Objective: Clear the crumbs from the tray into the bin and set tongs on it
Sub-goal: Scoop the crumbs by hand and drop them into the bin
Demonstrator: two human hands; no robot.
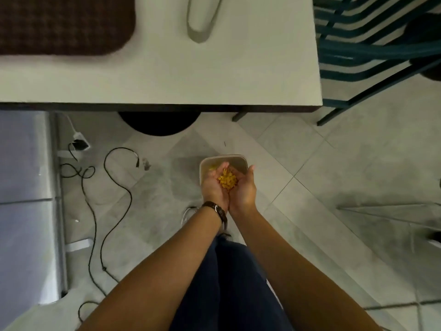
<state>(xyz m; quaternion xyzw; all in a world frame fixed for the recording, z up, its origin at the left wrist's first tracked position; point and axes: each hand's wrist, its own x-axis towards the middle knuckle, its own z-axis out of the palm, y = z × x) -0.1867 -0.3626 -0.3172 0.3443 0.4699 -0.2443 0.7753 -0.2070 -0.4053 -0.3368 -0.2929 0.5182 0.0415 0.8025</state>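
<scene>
Nearest the camera are the person's two bare forearms and dark trousers (pixel 233 283), reaching forward and down over a pale tiled floor (pixel 334 163). The left hand (pixel 213 186), with a dark watch strap (pixel 216 209) at the wrist, and the right hand (pixel 242 189) are pressed side by side, palms up, forming a cup; the fingers of both are curled upward and held close together around a heap of yellow crumbs (pixel 227 180) lying in the hollow between the palms. The cupped hands are positioned directly above a small pale bin (pixel 238 160) standing on the floor; a few yellow pieces are visible inside it at its left. Beyond the bin, a white table (pixel 238 75) spans the far part of the scene. On it, at far left, lies the dark brown tray (pixel 59 25), and to its right, well apart from it, a pair of pale tongs (pixel 202 20) rests on the bare tabletop. A teal slatted chair (pixel 370 44) stands at far right. Loose black cables (pixel 112 199) trail on the floor to the left, beside a metallic cabinet (pixel 26 199).
</scene>
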